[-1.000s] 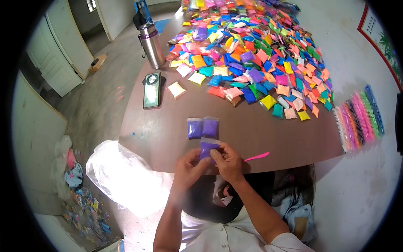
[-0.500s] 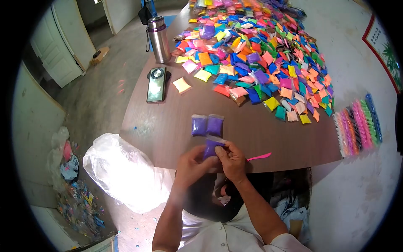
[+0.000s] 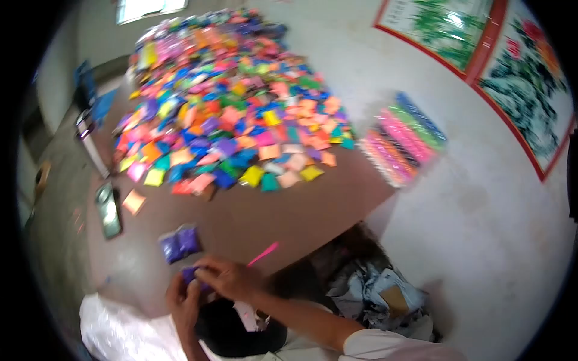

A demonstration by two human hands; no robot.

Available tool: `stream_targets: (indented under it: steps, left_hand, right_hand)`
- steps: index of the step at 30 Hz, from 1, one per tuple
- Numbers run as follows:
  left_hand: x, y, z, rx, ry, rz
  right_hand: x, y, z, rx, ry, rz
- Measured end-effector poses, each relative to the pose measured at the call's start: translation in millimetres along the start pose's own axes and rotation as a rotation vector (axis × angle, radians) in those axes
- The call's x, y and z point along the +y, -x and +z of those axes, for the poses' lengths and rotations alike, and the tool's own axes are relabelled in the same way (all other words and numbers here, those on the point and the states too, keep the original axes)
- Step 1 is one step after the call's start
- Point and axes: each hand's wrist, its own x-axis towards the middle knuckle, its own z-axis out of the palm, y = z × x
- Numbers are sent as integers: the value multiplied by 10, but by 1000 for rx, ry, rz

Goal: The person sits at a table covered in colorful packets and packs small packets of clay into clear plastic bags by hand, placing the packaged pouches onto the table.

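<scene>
A small purple packet (image 3: 189,274) is held at the table's near edge between both hands, blurred by motion. My left hand (image 3: 183,298) grips its left side, thumb and fingers closed. My right hand (image 3: 226,278) pinches its upper right part and hides some of it. Two more purple packets, one at the left (image 3: 170,248) and one at the right (image 3: 188,239), lie side by side on the table just beyond the hands. To the right of my right hand lies a pink plastic strip (image 3: 264,253).
A large heap of colourful packets (image 3: 229,114) covers the far part of the brown table (image 3: 301,210). A phone (image 3: 108,210) and a steel flask (image 3: 92,144) stand at the left. Bundled coloured packs (image 3: 403,141) are by the wall. A white plastic bag (image 3: 120,331) hangs at lower left.
The camera view has swung to the right, so the table, packets and hands appear farther left and lower. Both hands still hold the purple packet.
</scene>
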Motion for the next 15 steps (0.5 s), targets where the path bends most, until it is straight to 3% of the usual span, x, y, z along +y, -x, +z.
stream_targets:
  steps: [1,8,15]
  left_hand:
    - [23,-2,-56,-47,-29,2]
    - [-206,-18,-112,-47,-56,158]
    - [-219,-41,-144,7,-106,172]
  right_hand:
    - [382,-45,89,14,-89,-226]
    - [394,-50,121,-44,-230,-270]
    - [424,-41,136,4,-25,-379]
